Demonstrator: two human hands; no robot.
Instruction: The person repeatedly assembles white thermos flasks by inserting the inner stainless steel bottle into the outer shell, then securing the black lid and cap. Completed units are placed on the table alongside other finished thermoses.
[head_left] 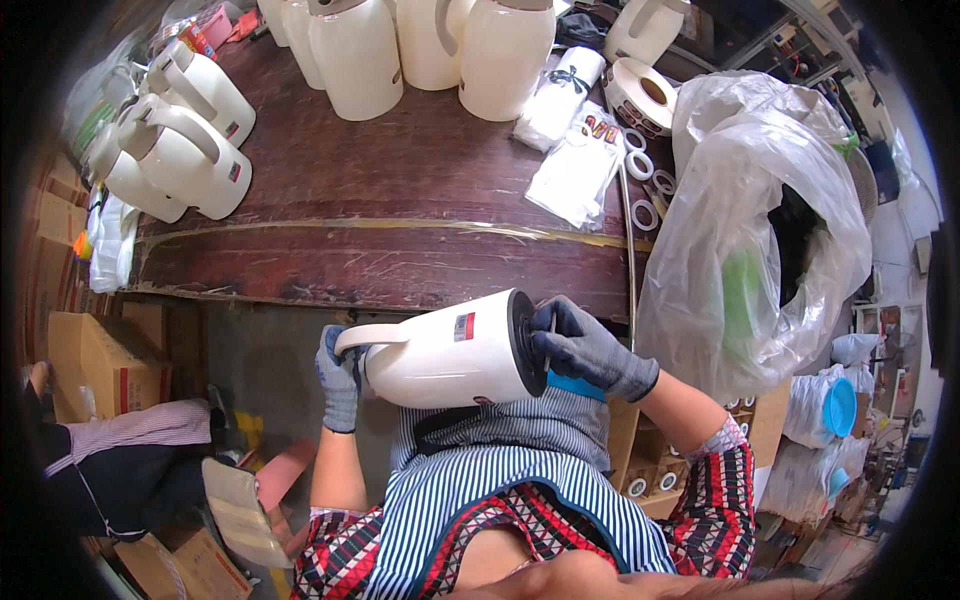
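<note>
A cream-white thermos jug (440,355) lies on its side in front of my body, with its handle toward the left and its round black base (521,343) toward the right. My left hand (340,375), in a grey-blue knit glove, is closed round the handle end; the jug hides part of its fingers. Against the black base rests my right hand (590,348), gloved alike, its fingers pinched together. Something thin and pale shows between those fingers, too small to name. A small red and grey label sits on the jug's side.
On the dark red-brown table (400,200) stand more jugs (355,60) at the back and others (190,155) at the left. White bags (575,175), a label roll (640,97) and tape rings lie right. A large plastic bag (760,230) bulges beside the table; cartons (105,365) stand left.
</note>
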